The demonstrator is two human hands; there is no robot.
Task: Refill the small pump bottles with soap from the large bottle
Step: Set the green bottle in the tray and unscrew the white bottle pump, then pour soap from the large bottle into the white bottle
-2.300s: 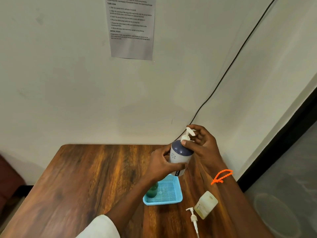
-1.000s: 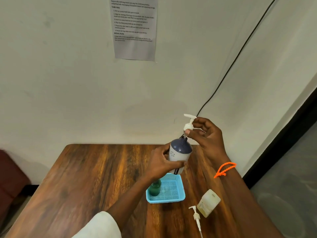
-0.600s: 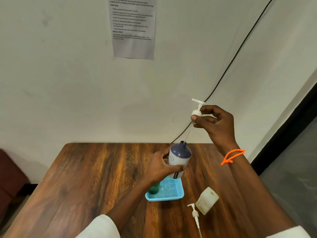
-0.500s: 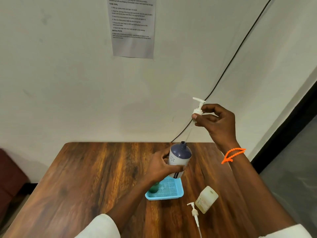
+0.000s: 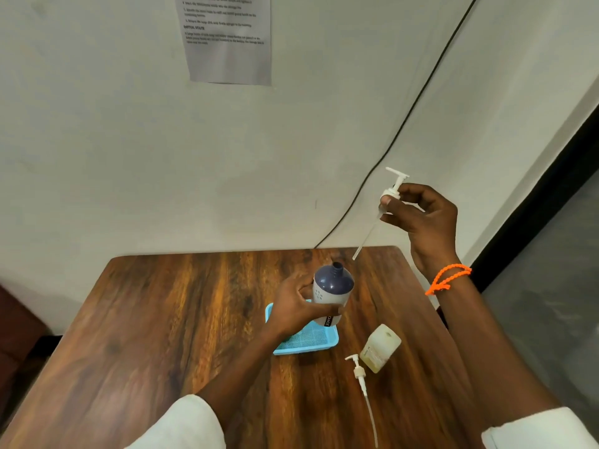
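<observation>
My left hand (image 5: 296, 311) grips a white bottle with a dark blue top (image 5: 332, 291), held upright above the blue tray (image 5: 306, 342); its neck is uncapped. Up and to the right, my right hand (image 5: 421, 215) pinches a white pump head (image 5: 393, 189) whose thin dip tube (image 5: 364, 236) hangs free, its tip just right of the bottle's neck. A small pale yellow bottle (image 5: 380, 348) stands open on the wooden table (image 5: 181, 325), and a second pump head with tube (image 5: 362, 382) lies beside it.
The table's back edge meets a white wall with a taped paper sheet (image 5: 228, 40) and a black cable (image 5: 411, 115). The table's right edge drops to a grey floor. An orange band (image 5: 449, 278) circles my right wrist.
My right hand unscrewed the pump and lifted it up and to the right; the dip tube is now fully out of the bottle. My left hand kept the bottle over the tray.
</observation>
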